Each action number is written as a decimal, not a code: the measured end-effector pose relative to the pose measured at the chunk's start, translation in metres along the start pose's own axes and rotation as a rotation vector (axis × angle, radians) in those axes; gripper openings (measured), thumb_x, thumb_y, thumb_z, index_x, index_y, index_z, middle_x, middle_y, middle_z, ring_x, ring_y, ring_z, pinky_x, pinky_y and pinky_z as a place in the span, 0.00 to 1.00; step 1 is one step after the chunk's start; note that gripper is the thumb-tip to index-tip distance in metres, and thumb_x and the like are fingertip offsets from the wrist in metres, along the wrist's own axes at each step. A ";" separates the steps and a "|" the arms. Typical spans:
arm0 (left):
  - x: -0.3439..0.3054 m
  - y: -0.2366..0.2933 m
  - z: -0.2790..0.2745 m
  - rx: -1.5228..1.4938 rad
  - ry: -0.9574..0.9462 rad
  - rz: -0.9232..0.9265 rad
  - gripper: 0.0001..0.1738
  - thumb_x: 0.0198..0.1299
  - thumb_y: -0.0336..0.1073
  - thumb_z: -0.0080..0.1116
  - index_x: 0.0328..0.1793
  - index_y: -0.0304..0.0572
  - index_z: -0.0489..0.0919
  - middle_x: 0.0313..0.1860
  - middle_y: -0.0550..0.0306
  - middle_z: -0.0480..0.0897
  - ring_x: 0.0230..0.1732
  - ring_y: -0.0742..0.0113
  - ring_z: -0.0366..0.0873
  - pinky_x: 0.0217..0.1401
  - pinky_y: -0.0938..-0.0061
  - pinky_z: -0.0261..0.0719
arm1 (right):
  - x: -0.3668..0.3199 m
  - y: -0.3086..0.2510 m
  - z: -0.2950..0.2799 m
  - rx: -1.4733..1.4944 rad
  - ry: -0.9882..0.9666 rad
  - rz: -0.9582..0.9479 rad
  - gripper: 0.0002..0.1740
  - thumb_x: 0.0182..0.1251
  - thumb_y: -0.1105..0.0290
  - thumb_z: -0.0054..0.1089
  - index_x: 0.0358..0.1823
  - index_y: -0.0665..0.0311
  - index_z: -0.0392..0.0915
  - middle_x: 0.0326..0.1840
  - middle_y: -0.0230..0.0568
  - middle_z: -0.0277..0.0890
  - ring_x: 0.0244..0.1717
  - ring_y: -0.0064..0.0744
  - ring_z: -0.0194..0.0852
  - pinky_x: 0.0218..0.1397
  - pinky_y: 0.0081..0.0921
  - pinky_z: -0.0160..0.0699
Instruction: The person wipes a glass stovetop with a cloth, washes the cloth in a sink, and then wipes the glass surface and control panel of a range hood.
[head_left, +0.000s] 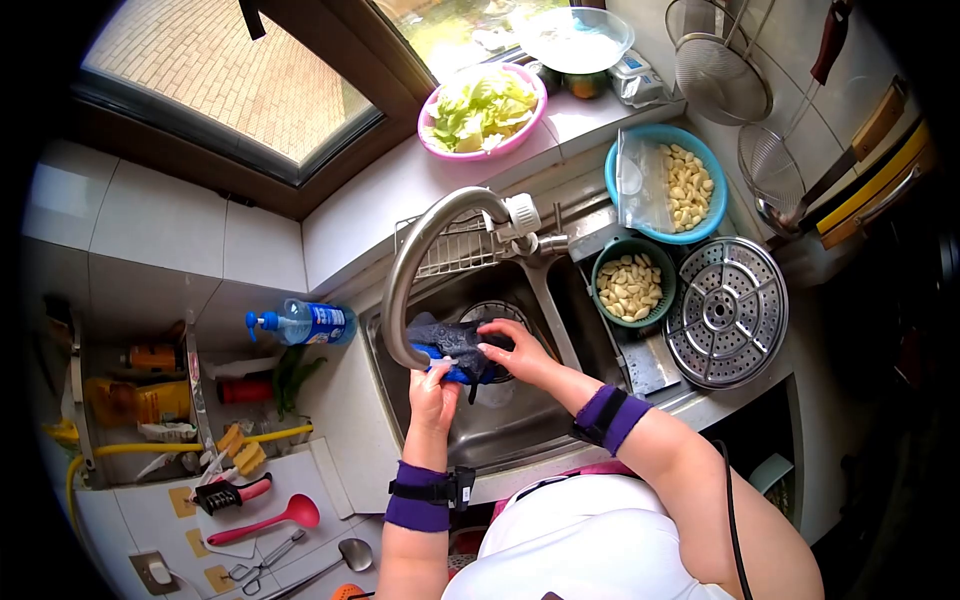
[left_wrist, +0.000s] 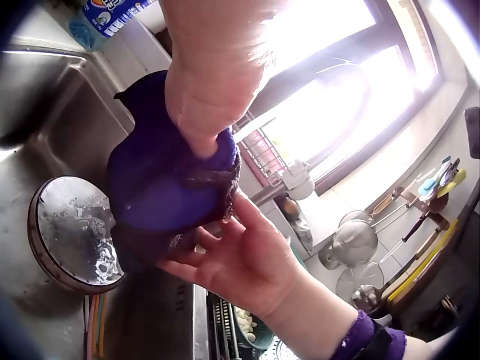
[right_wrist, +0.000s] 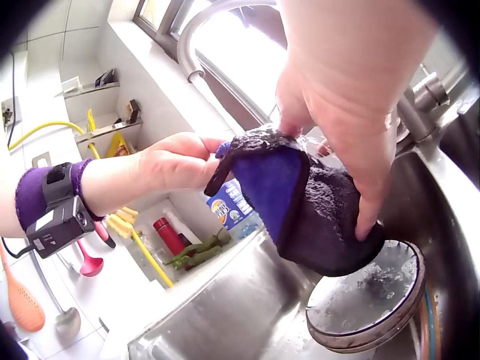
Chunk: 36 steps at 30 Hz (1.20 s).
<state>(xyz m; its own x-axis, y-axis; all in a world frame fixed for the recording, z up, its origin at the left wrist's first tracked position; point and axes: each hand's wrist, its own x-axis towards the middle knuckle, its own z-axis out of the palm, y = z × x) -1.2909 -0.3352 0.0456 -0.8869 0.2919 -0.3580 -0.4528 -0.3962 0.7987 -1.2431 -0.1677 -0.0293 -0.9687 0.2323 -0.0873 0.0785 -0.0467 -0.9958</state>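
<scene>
The left hand pinched an edge of the blue-and-black fabric item between thumb and fingers; the fingers of the right hand lay apart against its black side. The item was held above the sink, near the faucet outlet. Caution: the wet fabric could slip onto the round vessel below, the left grip being at one edge only. Swinging it could spatter the green basket of pale cloves, right. On the far ledge stood a pink bowl of leaves; beyond, a window.
</scene>
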 end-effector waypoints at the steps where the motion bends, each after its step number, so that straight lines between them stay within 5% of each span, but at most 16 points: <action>1: -0.001 0.001 0.002 0.011 0.004 0.007 0.31 0.60 0.15 0.45 0.71 0.38 0.62 0.59 0.48 0.75 0.58 0.53 0.77 0.67 0.54 0.75 | -0.001 0.002 0.001 -0.009 -0.027 -0.006 0.21 0.62 0.60 0.67 0.55 0.58 0.79 0.64 0.48 0.71 0.70 0.43 0.63 0.72 0.35 0.61; 3: -0.004 0.005 0.006 0.035 0.013 0.020 0.32 0.59 0.15 0.45 0.72 0.39 0.61 0.59 0.49 0.75 0.58 0.54 0.77 0.67 0.54 0.75 | 0.000 0.008 0.004 0.000 -0.043 0.017 0.12 0.63 0.62 0.64 0.46 0.57 0.84 0.63 0.49 0.72 0.71 0.43 0.63 0.73 0.36 0.61; 10: -0.004 0.010 0.002 -0.004 0.080 0.036 0.35 0.57 0.13 0.43 0.73 0.45 0.61 0.59 0.49 0.72 0.57 0.54 0.75 0.65 0.53 0.76 | -0.002 -0.006 0.011 -0.125 -0.040 -0.092 0.15 0.64 0.67 0.61 0.52 0.54 0.82 0.65 0.46 0.71 0.69 0.47 0.65 0.72 0.38 0.62; 14: -0.001 0.012 0.000 -0.089 0.134 0.034 0.37 0.56 0.12 0.41 0.73 0.49 0.61 0.58 0.50 0.72 0.57 0.54 0.74 0.67 0.52 0.74 | -0.002 -0.001 0.004 -0.321 0.062 0.016 0.14 0.57 0.70 0.62 0.47 0.55 0.82 0.66 0.46 0.70 0.68 0.48 0.65 0.72 0.39 0.62; 18: 0.001 0.012 -0.005 -0.169 0.166 0.031 0.38 0.54 0.11 0.40 0.73 0.49 0.62 0.60 0.50 0.70 0.60 0.52 0.72 0.68 0.51 0.72 | -0.006 -0.005 0.012 -0.167 0.014 -0.174 0.15 0.54 0.70 0.65 0.45 0.58 0.81 0.63 0.43 0.72 0.64 0.47 0.68 0.69 0.40 0.64; 22: 0.003 0.016 -0.005 -0.169 0.164 0.041 0.42 0.50 0.11 0.39 0.74 0.50 0.61 0.62 0.50 0.70 0.62 0.50 0.71 0.70 0.51 0.71 | 0.003 0.006 0.008 0.162 -0.114 0.164 0.09 0.64 0.69 0.62 0.44 0.63 0.82 0.64 0.40 0.72 0.63 0.37 0.71 0.67 0.31 0.66; 26: -0.005 0.014 0.000 -0.093 0.080 0.027 0.44 0.46 0.12 0.40 0.75 0.47 0.60 0.67 0.49 0.70 0.67 0.47 0.69 0.71 0.50 0.69 | 0.007 0.042 0.009 0.157 -0.053 -0.005 0.14 0.72 0.64 0.53 0.46 0.66 0.82 0.61 0.39 0.75 0.59 0.33 0.74 0.61 0.32 0.73; 27: -0.007 0.011 0.003 -0.069 0.040 0.024 0.44 0.46 0.13 0.40 0.75 0.45 0.60 0.68 0.49 0.69 0.68 0.47 0.68 0.72 0.49 0.68 | 0.007 0.060 0.012 -0.084 0.005 -0.266 0.17 0.74 0.60 0.49 0.46 0.66 0.80 0.59 0.39 0.76 0.59 0.33 0.74 0.61 0.33 0.73; 30: -0.008 0.000 0.012 -0.081 -0.007 -0.062 0.43 0.45 0.13 0.41 0.73 0.43 0.62 0.65 0.51 0.73 0.66 0.49 0.71 0.70 0.49 0.70 | 0.000 -0.005 0.001 0.973 -0.013 0.846 0.17 0.74 0.57 0.49 0.47 0.64 0.76 0.57 0.37 0.76 0.59 0.33 0.74 0.65 0.31 0.68; 31: -0.002 -0.006 0.005 -0.058 -0.058 -0.101 0.39 0.48 0.16 0.44 0.71 0.43 0.65 0.62 0.52 0.75 0.64 0.53 0.73 0.67 0.51 0.72 | 0.004 0.007 0.003 1.204 -0.058 0.847 0.15 0.73 0.56 0.52 0.48 0.60 0.74 0.52 0.34 0.77 0.55 0.32 0.74 0.65 0.31 0.66; 34: 0.004 -0.024 0.006 -0.005 0.005 -0.278 0.23 0.68 0.37 0.49 0.69 0.49 0.68 0.62 0.55 0.76 0.62 0.59 0.74 0.63 0.56 0.73 | 0.013 0.011 0.029 0.349 0.091 0.238 0.14 0.69 0.59 0.58 0.47 0.60 0.74 0.47 0.37 0.76 0.51 0.35 0.74 0.61 0.33 0.68; 35: 0.005 -0.027 0.007 0.000 0.050 -0.387 0.24 0.73 0.51 0.47 0.68 0.50 0.69 0.63 0.55 0.76 0.62 0.59 0.75 0.63 0.54 0.73 | 0.006 0.006 0.036 0.018 0.209 -0.016 0.12 0.64 0.64 0.62 0.45 0.60 0.74 0.44 0.41 0.77 0.52 0.43 0.74 0.57 0.34 0.72; 36: 0.014 -0.032 0.000 -0.103 -0.043 -0.473 0.25 0.72 0.57 0.47 0.64 0.51 0.72 0.62 0.54 0.76 0.60 0.57 0.75 0.63 0.53 0.73 | 0.000 -0.011 0.040 0.014 0.216 -0.051 0.12 0.62 0.65 0.64 0.43 0.58 0.74 0.42 0.46 0.76 0.50 0.49 0.74 0.57 0.37 0.72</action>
<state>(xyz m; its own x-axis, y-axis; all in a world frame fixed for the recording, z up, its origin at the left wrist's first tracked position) -1.2892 -0.3187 0.0153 -0.5781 0.4955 -0.6483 -0.8140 -0.2950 0.5003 -1.2529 -0.2058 -0.0174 -0.8983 0.4374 -0.0423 0.0262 -0.0426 -0.9987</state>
